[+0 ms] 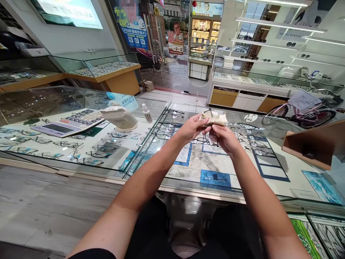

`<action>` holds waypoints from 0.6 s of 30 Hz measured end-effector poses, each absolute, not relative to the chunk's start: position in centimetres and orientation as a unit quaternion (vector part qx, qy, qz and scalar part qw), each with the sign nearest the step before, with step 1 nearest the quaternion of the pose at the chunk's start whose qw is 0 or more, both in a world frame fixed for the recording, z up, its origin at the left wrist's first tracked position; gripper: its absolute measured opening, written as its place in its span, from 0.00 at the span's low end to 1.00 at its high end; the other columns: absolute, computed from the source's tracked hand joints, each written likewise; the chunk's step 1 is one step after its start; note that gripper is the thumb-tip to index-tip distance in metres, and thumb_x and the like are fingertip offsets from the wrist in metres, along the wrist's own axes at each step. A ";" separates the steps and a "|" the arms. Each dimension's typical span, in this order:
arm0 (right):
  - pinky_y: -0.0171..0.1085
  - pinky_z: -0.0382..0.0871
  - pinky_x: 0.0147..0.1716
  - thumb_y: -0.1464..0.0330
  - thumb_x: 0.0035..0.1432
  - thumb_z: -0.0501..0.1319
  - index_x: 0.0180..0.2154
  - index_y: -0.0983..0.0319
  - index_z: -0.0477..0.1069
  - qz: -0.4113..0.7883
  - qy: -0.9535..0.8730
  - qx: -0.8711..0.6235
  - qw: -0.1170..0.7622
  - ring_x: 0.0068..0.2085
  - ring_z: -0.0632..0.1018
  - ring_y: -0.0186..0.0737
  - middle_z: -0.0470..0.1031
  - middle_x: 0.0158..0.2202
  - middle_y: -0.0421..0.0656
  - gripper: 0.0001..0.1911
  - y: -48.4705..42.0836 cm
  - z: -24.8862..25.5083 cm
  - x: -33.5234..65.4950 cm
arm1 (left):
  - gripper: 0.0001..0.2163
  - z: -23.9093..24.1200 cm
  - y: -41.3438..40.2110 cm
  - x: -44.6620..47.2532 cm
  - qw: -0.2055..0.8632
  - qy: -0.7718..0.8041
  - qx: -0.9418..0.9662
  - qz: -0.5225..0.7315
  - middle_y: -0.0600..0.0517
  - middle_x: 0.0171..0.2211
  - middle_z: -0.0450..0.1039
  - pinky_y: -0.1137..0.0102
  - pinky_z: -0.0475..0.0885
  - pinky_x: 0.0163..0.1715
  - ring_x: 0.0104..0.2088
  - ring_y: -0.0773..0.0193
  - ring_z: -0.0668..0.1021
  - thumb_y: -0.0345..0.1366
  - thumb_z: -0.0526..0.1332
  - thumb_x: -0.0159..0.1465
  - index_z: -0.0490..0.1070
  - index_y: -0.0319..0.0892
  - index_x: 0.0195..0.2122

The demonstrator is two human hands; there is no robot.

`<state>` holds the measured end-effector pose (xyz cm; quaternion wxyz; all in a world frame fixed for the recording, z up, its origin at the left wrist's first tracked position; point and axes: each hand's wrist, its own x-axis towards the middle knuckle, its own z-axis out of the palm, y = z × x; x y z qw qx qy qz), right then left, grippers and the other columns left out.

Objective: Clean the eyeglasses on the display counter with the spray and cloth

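Observation:
Above the glass counter, a pair of eyeglasses [212,138] with a thin dark frame is held between my two hands. A cream-coloured cloth [220,119] is bunched over its upper part and hides some of the frame. My left hand [192,128] is closed, thumb and fingers pinching the cloth against the glasses. My right hand [226,138] is closed too, its fingers gripping the eyeglasses near the lower lens, just under the cloth. Rows of other eyeglasses [165,133] lie beneath the glass below my hands.
On the counter to the left stand a large calculator [58,128], a white device [120,118] and a small spray bottle [147,113]. A brown wooden stand [309,145] is at the right. Beyond the counter are a bicycle [307,108] and display cases [104,72].

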<state>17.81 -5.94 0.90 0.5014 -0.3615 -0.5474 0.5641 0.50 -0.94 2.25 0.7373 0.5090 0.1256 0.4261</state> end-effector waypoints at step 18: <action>0.39 0.62 0.32 0.49 0.57 0.74 0.37 0.60 0.86 0.541 -0.557 -0.378 0.504 0.31 0.73 0.36 0.85 0.39 0.46 0.21 -5.2 0.1 18.4 | 0.30 1.9 -1.0 0.7 0.730 0.168 0.470 0.466 0.55 0.30 0.75 0.77 0.68 0.26 0.26 0.74 0.74 0.43 0.86 0.46 0.75 0.37 0.43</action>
